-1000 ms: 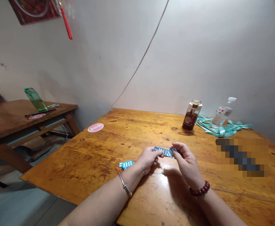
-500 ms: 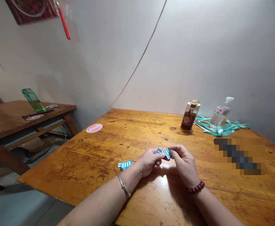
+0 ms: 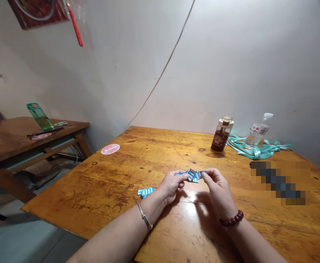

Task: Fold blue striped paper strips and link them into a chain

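Observation:
My left hand [image 3: 172, 186] and my right hand [image 3: 218, 191] pinch opposite ends of a folded blue-and-white paper strip [image 3: 192, 175] above the wooden tabletop [image 3: 94, 182]. The fingers hide parts of the strip, and its material is hard to confirm at this size. A second folded blue-and-white piece [image 3: 146, 191] lies on the table just left of my left hand, not touching it. A silver bangle [image 3: 145, 220] circles my left wrist, and a dark red bead bracelet [image 3: 231, 218] circles my right.
A brown bottle [image 3: 222, 133], a clear water bottle [image 3: 257, 130] and teal ribbon [image 3: 258, 151] stand at the table's far right. A pink round sticker [image 3: 110, 149] lies far left. A pixelated patch [image 3: 280, 182] covers part of the table. A second table [image 3: 25, 138] stands left.
The strip has spread wider between my hands, from a tight bunch to a longer folded shape. My hands have moved slightly apart.

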Tool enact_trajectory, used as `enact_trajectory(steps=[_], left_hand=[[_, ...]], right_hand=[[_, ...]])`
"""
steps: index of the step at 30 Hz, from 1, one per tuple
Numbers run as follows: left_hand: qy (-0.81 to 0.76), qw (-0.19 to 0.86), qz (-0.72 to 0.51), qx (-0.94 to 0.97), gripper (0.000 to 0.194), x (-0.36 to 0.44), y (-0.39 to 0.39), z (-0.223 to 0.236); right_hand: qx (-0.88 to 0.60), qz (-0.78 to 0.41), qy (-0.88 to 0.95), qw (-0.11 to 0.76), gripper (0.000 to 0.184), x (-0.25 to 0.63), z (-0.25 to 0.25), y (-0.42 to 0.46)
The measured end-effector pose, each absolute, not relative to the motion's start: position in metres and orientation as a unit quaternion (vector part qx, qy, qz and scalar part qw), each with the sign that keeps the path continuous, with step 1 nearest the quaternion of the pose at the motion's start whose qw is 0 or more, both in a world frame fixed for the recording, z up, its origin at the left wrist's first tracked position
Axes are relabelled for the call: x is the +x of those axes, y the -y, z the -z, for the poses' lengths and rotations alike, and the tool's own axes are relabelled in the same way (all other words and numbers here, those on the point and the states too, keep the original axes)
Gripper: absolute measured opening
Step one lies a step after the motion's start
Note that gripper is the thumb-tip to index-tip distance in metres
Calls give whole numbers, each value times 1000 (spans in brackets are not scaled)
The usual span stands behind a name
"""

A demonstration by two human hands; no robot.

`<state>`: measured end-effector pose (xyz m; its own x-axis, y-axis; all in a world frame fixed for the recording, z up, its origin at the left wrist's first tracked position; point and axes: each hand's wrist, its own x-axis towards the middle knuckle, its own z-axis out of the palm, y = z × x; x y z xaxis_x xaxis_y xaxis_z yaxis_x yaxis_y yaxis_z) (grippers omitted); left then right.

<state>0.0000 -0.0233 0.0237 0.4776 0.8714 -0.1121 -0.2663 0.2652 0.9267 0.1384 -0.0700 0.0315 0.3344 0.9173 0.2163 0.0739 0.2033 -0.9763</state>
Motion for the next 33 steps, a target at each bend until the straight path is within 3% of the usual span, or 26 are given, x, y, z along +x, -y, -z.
enact_trajectory(steps=[11, 21, 27, 33], left_hand=[[-319, 689, -379, 529, 26, 1, 28, -20], [-304, 738, -384, 464, 25, 0, 26, -26], [-335, 733, -408, 429, 28, 1, 24, -25], [-349, 725, -432, 408, 31, 3, 24, -21]], right_hand=[[-555, -268, 564, 550, 28, 134, -23, 69], [-549, -158, 614, 545, 15, 137, -26, 71], [-534, -370, 514, 560, 21, 134, -28, 71], [-519, -465, 401, 595, 24, 131, -26, 70]])
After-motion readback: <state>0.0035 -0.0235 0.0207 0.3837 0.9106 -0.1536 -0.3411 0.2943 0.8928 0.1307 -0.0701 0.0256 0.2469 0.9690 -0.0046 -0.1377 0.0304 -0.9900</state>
